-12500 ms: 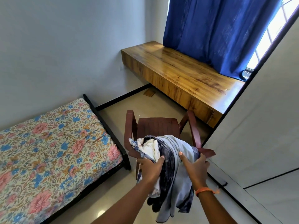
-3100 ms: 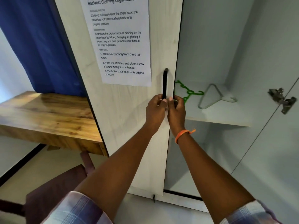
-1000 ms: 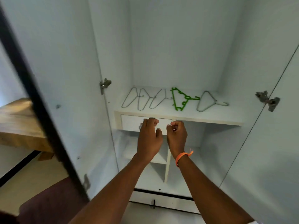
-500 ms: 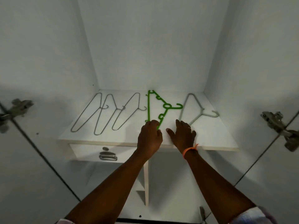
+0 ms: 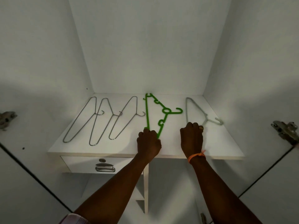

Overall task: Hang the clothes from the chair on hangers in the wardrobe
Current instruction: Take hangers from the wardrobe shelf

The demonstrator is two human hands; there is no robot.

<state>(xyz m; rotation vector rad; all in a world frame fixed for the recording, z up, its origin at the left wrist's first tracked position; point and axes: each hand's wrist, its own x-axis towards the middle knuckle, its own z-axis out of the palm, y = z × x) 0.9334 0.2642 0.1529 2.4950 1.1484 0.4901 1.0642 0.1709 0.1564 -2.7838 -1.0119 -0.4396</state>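
Left hand (image 5: 148, 141) grips green hanger (image 5: 147, 113) near end, frame centre; right hand (image 5: 192, 136) curls over grey hanger (image 5: 187, 110) end, fingertips hidden.

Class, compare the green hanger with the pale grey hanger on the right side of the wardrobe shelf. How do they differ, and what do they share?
The green hanger is bright and broad, with small hooks and a ring moulded into its arms; the pale grey hanger is slim and plain. The left hand is at the green hanger's near corner, the right hand at the grey one's. Both lie flat on the shelf, hooks pointing right.
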